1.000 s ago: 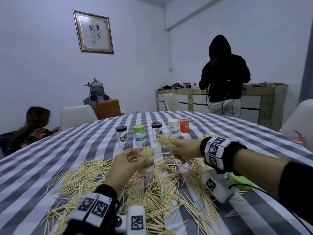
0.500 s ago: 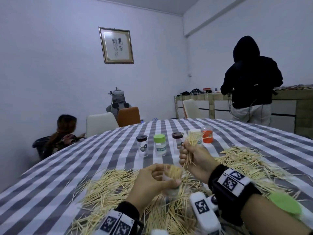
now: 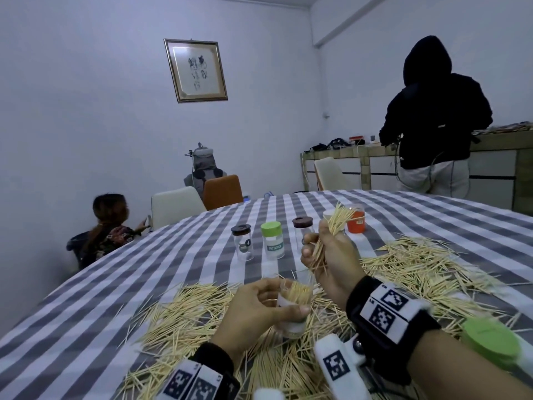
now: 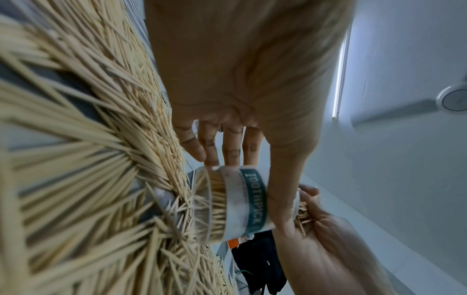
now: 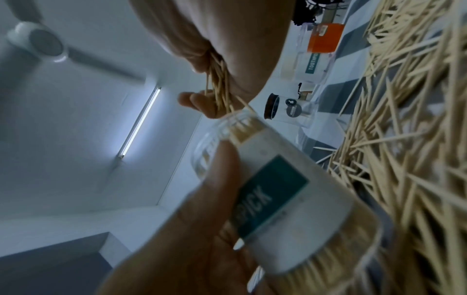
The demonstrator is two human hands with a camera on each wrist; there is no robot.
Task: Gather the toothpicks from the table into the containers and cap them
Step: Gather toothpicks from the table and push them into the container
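Note:
My left hand (image 3: 261, 308) grips an open clear container (image 3: 294, 306) with a green "TOOTHPICK" label (image 4: 254, 201), partly filled with toothpicks and held just above the table. My right hand (image 3: 328, 255) holds a bundle of toothpicks (image 3: 334, 226) upright, a little above and behind the container's mouth (image 5: 222, 137). Loose toothpicks (image 3: 184, 316) lie thick on the striped tablecloth (image 3: 95, 307) around both hands. A green lid (image 3: 490, 343) lies at the right by my forearm.
Behind the hands stands a row of containers: a dark-lidded jar (image 3: 242, 242), a green-lidded one (image 3: 272, 239), another dark-lidded jar (image 3: 302, 226) and an orange-labelled one (image 3: 356, 222). Chairs (image 3: 176, 207) ring the far edge. A seated person (image 3: 108, 226) and a standing person (image 3: 432, 116) are beyond.
My right hand has turned the toothpick bundle upright and raised it higher over the container. The left hand keeps its hold on the container, and the head view has swung left.

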